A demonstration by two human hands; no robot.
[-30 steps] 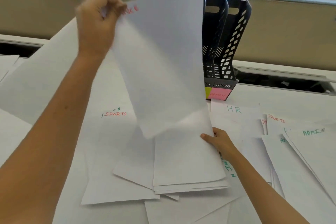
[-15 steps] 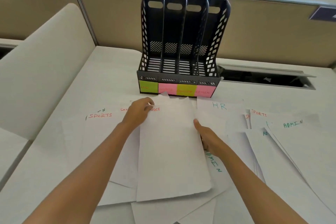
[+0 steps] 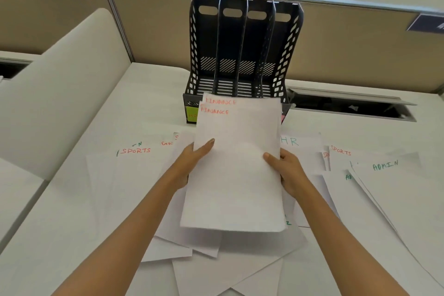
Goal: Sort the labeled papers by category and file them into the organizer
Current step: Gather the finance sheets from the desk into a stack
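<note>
Papers marked FINANCE were held up in both hands, just above the bench. Two sheets showed in that small stack, one red FINANCE word peeking over the other. The left hand was closed on the stack's left edge, thumb lying on top and fingers hidden under the paper. The right hand was closed on the right edge the same way, thumb on top. Each grip was tight on the stack and touched nothing else that could be seen.

Just past the two hands stood one black organizer with four slots, all looking empty. The top of the held stack covered most of its front; one green sticky note showed at its left corner.

Under and around the hands lay many loose white sheets. Left of the left hand lay a sheet marked SPORTS. Right of the right hand lay an HR sheet, a second SPORTS sheet, and an ADMIN sheet.
</note>
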